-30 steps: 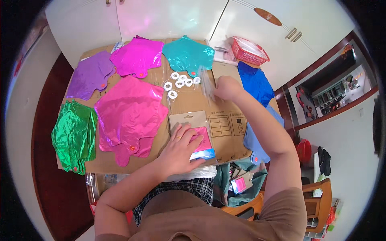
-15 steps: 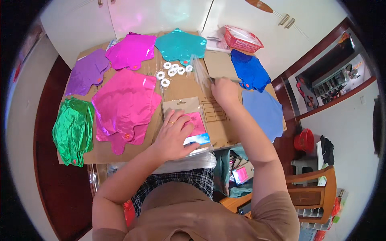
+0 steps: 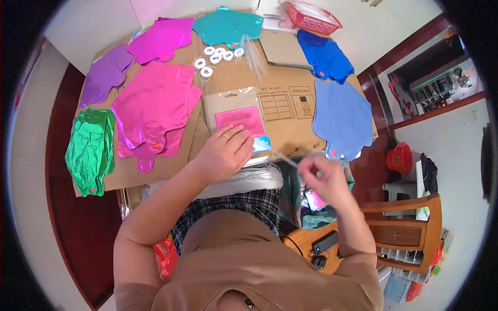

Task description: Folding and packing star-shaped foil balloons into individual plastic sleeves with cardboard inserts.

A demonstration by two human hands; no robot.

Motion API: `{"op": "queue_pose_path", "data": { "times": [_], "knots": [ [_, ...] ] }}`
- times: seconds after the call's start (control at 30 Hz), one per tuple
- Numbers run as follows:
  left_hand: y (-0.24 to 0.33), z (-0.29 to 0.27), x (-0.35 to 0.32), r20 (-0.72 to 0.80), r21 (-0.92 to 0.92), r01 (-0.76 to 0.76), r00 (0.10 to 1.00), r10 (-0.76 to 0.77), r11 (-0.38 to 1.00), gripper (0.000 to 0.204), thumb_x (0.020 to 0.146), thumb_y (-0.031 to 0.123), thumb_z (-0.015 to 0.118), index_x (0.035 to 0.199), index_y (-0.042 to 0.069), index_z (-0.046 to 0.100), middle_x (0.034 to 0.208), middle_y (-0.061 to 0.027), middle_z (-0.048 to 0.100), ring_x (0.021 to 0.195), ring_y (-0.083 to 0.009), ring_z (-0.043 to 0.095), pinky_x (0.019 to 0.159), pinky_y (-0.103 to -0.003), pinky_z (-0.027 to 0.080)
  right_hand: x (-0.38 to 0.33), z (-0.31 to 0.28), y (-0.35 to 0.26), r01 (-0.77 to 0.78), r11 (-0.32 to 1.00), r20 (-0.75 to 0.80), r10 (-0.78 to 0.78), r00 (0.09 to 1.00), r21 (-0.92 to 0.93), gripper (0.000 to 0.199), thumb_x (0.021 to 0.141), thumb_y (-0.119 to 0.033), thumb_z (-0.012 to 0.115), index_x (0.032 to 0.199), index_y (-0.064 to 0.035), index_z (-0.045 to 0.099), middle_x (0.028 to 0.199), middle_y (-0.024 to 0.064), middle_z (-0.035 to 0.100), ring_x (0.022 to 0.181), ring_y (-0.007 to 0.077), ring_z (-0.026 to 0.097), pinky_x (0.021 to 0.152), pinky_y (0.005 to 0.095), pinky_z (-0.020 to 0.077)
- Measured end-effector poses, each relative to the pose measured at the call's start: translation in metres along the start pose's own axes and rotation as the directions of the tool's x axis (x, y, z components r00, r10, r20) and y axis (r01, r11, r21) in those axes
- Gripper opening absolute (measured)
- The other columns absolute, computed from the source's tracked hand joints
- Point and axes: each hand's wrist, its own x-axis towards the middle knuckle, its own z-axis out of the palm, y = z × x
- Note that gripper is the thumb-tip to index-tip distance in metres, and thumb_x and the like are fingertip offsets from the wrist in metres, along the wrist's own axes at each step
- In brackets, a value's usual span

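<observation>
Balloon packet [image 3: 239, 122], flat clear bag with a pink insert card, lying on the cardboard sheet [image 3: 282, 111] near its front edge; pinned under the left hand [image 3: 224, 154], fingers together and flat on its lower corner.

Foil balloons, uninflated, laid flat on the cardboard, seven counted:
- large magenta [image 3: 153, 106], one
- light blue [image 3: 342, 116], one
- green [image 3: 91, 150], one, possibly a stack
- purple [image 3: 106, 75], one
- small magenta [image 3: 161, 39], one
- teal [image 3: 228, 23], one
- dark blue [image 3: 324, 54], one

Red basket [image 3: 314, 15], one, far edge.

White tape rings [image 3: 215, 57], roughly seven, clustered.

Thin clear straw [image 3: 290, 158], one, pinched between the right hand's [image 3: 321, 176] fingertips, off the sheet's front edge.

Step judged: straw just drawn clear of the packet. Next likely calls for steady aim of the tip at a balloon's valve.
</observation>
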Motion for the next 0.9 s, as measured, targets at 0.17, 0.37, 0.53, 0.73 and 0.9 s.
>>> {"op": "queue_pose_path", "data": {
  "times": [0.17,0.37,0.53,0.73,0.9],
  "knots": [
    [0.0,0.007,-0.001,-0.037,-0.008,-0.027,0.999,0.027,1.0,0.026,0.073,0.014,0.074,0.093,0.0,0.064,0.098,-0.0126,0.065,0.098,-0.0288,0.064,0.089,-0.04,0.051,-0.033,0.032,0.025,0.026,0.997,-0.195,-0.041,0.98,-0.075,0.006,0.08,-0.004,0.066,0.085,-0.0016,0.063,0.07,0.0108,0.062,0.061,0.0198,0.061,0.057,0.0296,0.0489],
    [0.005,0.009,0.0,-0.017,0.003,-0.061,0.998,0.061,0.998,0.023,0.074,0.011,0.073,0.092,0.001,0.064,0.097,-0.0124,0.065,0.098,-0.0285,0.063,0.088,-0.039,0.052,-0.02,0.06,0.02,0.106,0.935,-0.34,-0.227,0.913,-0.338,0.013,0.076,-0.003,0.067,0.087,-0.0024,0.059,0.073,0.0152,0.063,0.065,0.0329,0.064,0.057,0.0393,0.0503],
    [0.007,0.012,0.0,-0.011,0.0,-0.068,0.998,0.068,0.998,0.022,0.074,0.011,0.072,0.093,0.001,0.064,0.096,-0.0118,0.064,0.099,-0.028,0.062,0.088,-0.039,0.052,0.006,0.081,-0.007,0.097,0.878,-0.348,-0.285,0.893,-0.469,0.016,0.077,-0.001,0.059,0.091,-0.0009,0.052,0.07,0.0176,0.06,0.063,0.0358,0.062,0.057,0.0438,0.0493],
    [0.004,0.013,0.0,-0.037,-0.034,-0.045,0.998,0.043,0.998,0.019,0.074,0.011,0.073,0.089,0.002,0.065,0.095,-0.0104,0.064,0.097,-0.0271,0.062,0.087,-0.038,0.051,0.047,0.083,-0.012,0.114,0.8,-0.26,-0.321,0.911,-0.589,0.006,0.077,-0.003,0.055,0.081,-0.0011,0.051,0.073,0.0182,0.059,0.065,0.0365,0.06,0.06,0.0452,0.0486],
    [0.004,0.01,0.0,-0.057,-0.094,0.01,0.998,-0.015,0.995,0.017,0.073,0.011,0.073,0.087,0.004,0.065,0.095,-0.0096,0.065,0.097,-0.0265,0.063,0.085,-0.038,0.051,0.038,0.053,-0.015,0.332,0.733,-0.114,-0.485,0.867,-0.594,0.026,0.072,-0.005,0.067,0.098,-0.0043,0.065,0.087,0.0101,0.06,0.081,0.0306,0.058,0.069,0.0421,0.0456]
  ]
}}
